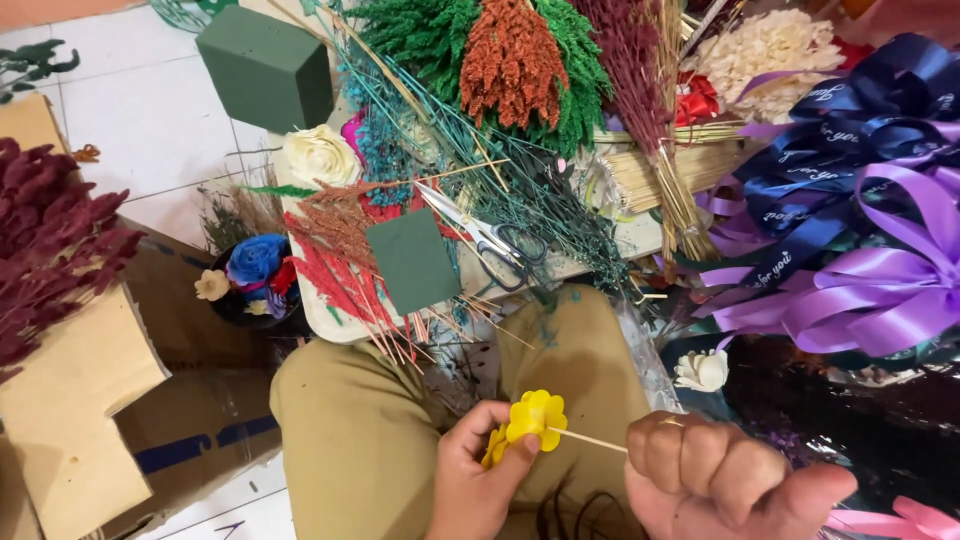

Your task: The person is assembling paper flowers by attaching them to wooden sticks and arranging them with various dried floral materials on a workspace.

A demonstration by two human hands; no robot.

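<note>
left hand [478,470] fingers clamp yellow flower [535,417] | right hand [715,478] fingers pinch thin stick [588,440] | brown cardboard box [150,400] left

A white tiled floor [140,120] fills the upper left of the frame. On it, at centre, lies a pale board [330,322] bearing scissors [490,240], a green foam slab [412,262] and dyed stems; brown cardboard [75,400] lies lower left.
</note>
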